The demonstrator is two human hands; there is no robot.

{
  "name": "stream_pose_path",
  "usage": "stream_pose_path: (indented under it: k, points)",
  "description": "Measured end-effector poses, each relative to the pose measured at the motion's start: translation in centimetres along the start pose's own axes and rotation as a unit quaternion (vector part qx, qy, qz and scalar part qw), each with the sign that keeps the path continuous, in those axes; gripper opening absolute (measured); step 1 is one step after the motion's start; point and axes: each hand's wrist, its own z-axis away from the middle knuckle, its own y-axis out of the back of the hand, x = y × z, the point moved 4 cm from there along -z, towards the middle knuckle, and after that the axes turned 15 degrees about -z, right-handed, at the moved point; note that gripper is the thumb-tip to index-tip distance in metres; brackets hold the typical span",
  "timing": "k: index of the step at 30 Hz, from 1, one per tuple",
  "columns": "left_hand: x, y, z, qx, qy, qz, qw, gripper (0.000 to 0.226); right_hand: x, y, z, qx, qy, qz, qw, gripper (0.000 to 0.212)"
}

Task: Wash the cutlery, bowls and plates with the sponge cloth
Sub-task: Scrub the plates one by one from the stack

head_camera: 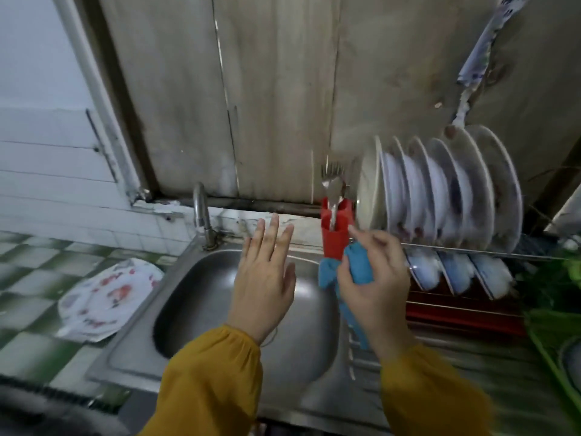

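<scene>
My right hand grips a blue sponge cloth over the right side of the steel sink, just in front of a red cutlery holder. Forks and a spoon stand upright in that holder. My left hand hovers flat above the basin, fingers straight and spread, holding nothing. Several white plates stand on edge in the upper tier of the dish rack, and bowls sit in its lower tier.
A curved tap rises at the sink's back edge. A floral plate lies on the green-checked counter to the left. Green leafy vegetables sit at the far right. A stained wooden board backs the sink.
</scene>
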Motion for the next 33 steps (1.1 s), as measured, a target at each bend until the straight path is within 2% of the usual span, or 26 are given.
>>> stream_pose_path:
  k: [4,8,11,16,21,24,29,33]
  points:
    - [-9.7,1.0,5.6,-0.044,0.054,-0.014,0.997,0.06,-2.8,-9.7,4.5,-0.044,-0.066,-0.06,0.995,0.039]
    - [-18.1,1.6,10.3,-0.087,0.117,-0.031,0.989,0.059,-4.6,-18.0,7.9,-0.092,-0.135,-0.069,0.984,0.015]
    - [-23.5,1.8,12.7,-0.108,0.152,-0.064,0.98,0.055,-5.6,-23.3,9.8,-0.112,-0.21,-0.093,0.967,0.009]
    - [-31.2,0.5,15.7,-0.159,0.233,-0.062,0.957,0.05,-5.1,-31.1,12.6,-0.138,-0.37,-0.17,0.903,0.029]
    - [-38.0,-2.2,16.8,-0.212,0.315,-0.052,0.924,0.05,-2.5,-37.6,15.2,-0.093,-0.549,-0.24,0.795,0.02]
    - [-41.9,-4.5,16.6,-0.229,0.353,-0.06,0.905,0.045,-1.1,-41.2,15.7,-0.129,-0.579,-0.255,0.764,0.011]
    - [-47.1,-8.4,15.6,-0.267,0.418,-0.044,0.867,0.043,0.4,-47.9,14.3,-0.227,-0.599,-0.253,0.725,0.026]
    - [-50.9,-11.2,14.7,-0.294,0.462,-0.003,0.837,0.045,2.4,-54.5,14.4,-0.248,-0.639,-0.26,0.68,0.032]
